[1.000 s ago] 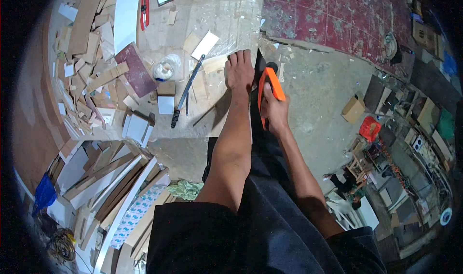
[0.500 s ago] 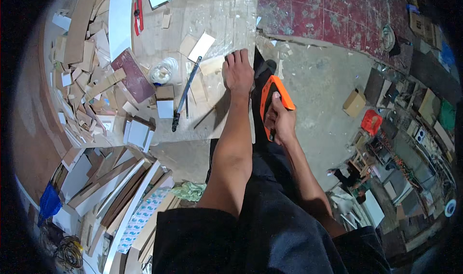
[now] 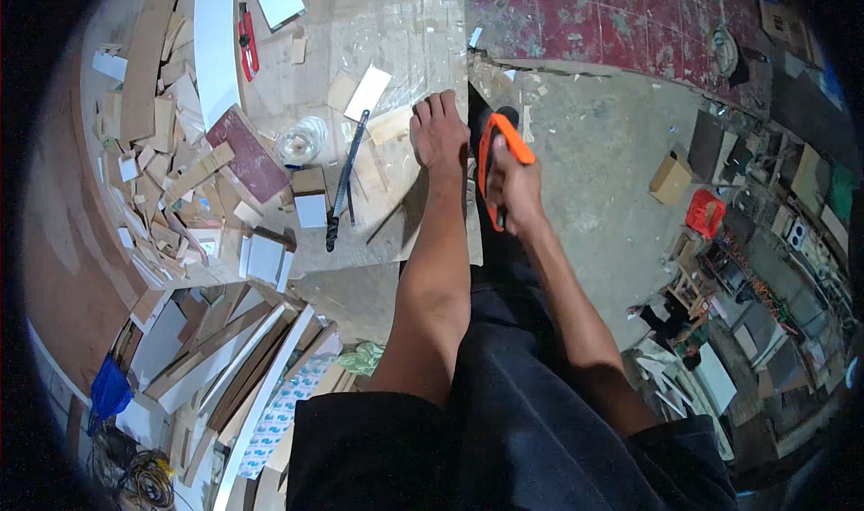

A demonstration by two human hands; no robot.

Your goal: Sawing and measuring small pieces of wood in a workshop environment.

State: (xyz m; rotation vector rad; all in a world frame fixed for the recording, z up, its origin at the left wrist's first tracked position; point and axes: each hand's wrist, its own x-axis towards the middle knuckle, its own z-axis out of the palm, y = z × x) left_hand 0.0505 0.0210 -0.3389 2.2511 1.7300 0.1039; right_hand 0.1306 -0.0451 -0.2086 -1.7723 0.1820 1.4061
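My left hand [image 3: 441,133] lies palm down at the right edge of the worktable [image 3: 396,34], fingers apart, pressing on a pale wood piece [image 3: 391,126]. Just past that edge, my right hand [image 3: 517,187] is wrapped round the orange and black handle of a handsaw [image 3: 513,138]. Its blade can hardly be made out against the dark trousers and shadow below. Left of my left hand lie a long thin dark blade-like tool [image 3: 348,183], a white block [image 3: 368,92] and a roll of clear tape [image 3: 301,140].
Wood offcuts [image 3: 157,178] are heaped on the table's left side. A red utility knife [image 3: 247,43] lies beside a long white panel [image 3: 216,52]. Boards [image 3: 225,358] lean below the table at lower left. A cardboard box [image 3: 669,180] and a red bag [image 3: 705,214] are on the floor at right.
My right hand has moved the handsaw forward, away from my body, along the table edge. My left hand stays pressed on the wood. The whole view has shifted slightly.
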